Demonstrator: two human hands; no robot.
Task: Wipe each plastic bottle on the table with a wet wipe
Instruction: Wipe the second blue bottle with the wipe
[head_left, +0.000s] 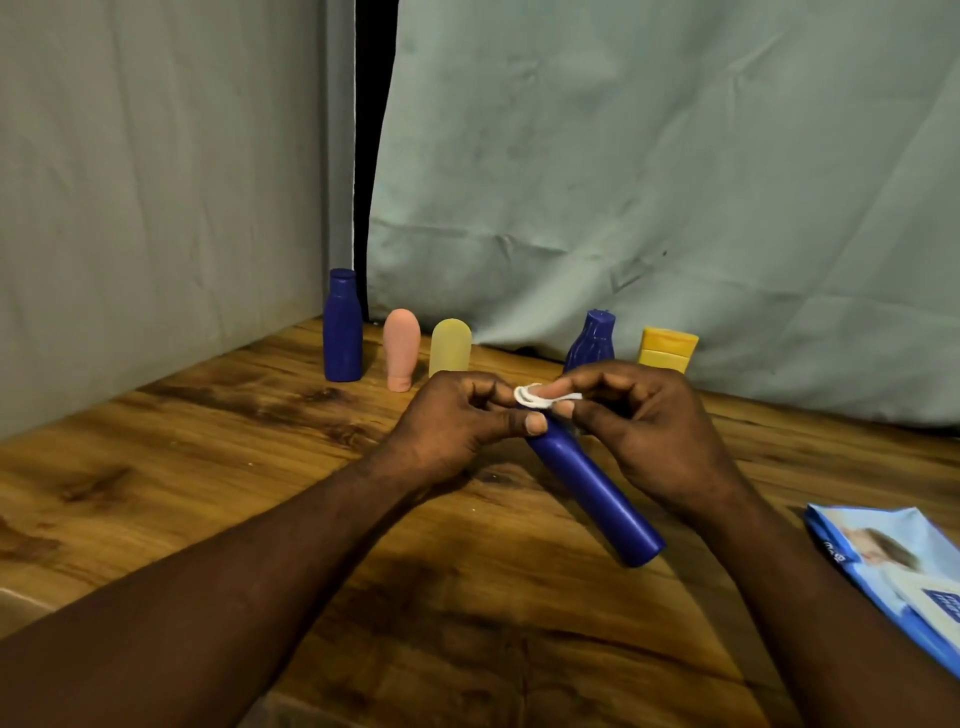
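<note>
- A long blue bottle (592, 488) is held over the middle of the wooden table (208, 467). It is tilted, with its upper end up between the two hands and its lower end pointing near and right.
- Whether the lower end touches the table cannot be told.
- The left hand (457, 426) is curled round the bottle's upper end, and its thumb is pressed against the side of the bottle.
- A small bunched white wet wipe (530, 396) is pinched between the thumb and forefinger of the right hand (644, 431). It is held right at the top of the bottle, where the fingertips of both hands meet.
- Five more bottles are lined up along the far edge of the table, all upright and apart from one another.
- From left to right they are a tall dark blue bottle (342, 332), a pink bottle (401, 353), a pale yellow bottle (450, 345), a ribbed blue bottle (592, 340) and a squat yellow bottle (667, 349).
- The lower parts of the ribbed blue bottle and the squat yellow bottle are hidden behind the right hand.
- A light blue pack of wipes (893, 566) is laid flat at the near right edge of the table, well apart from the hands and partly cut off by the frame.
- Grey-green cloth (675, 182) is hung behind the table, with a dark gap showing above the tall dark blue bottle.
</note>
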